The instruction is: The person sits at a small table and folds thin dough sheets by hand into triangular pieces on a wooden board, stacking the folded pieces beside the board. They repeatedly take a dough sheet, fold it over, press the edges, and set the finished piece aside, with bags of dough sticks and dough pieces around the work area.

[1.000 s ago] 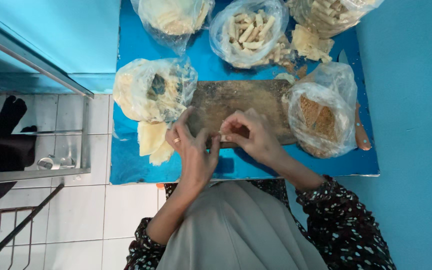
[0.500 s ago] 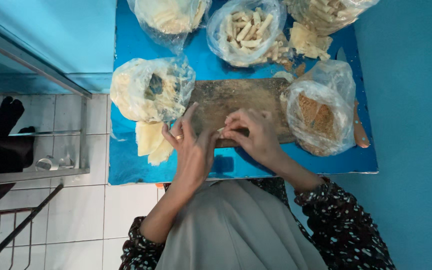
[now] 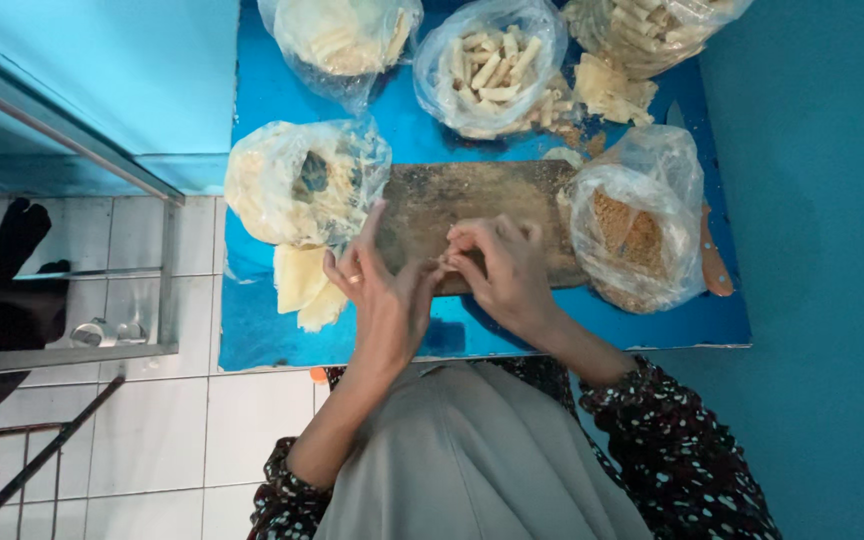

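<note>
A worn wooden board (image 3: 472, 200) lies on a blue table (image 3: 252, 320). My left hand (image 3: 377, 295) rests at the board's near edge, fingers spread and lifted, a ring on one finger. My right hand (image 3: 507, 265) is curled over the board beside it, fingertips pinching a small pale piece that is mostly hidden. The two hands touch at the fingertips. A stack of pale thin sheets (image 3: 307, 285) lies just left of my left hand.
Plastic bags ring the board: one with pale filling (image 3: 297, 180) at left, one with brown crumbs (image 3: 637, 235) at right, one with finished rolls (image 3: 492, 70) behind, two more at the back. A knife handle (image 3: 714, 262) lies at far right. White tiled floor lies below.
My left hand has opened, its fingers lifting and spreading away from the piece. My right hand stays curled over the same spot on the board.
</note>
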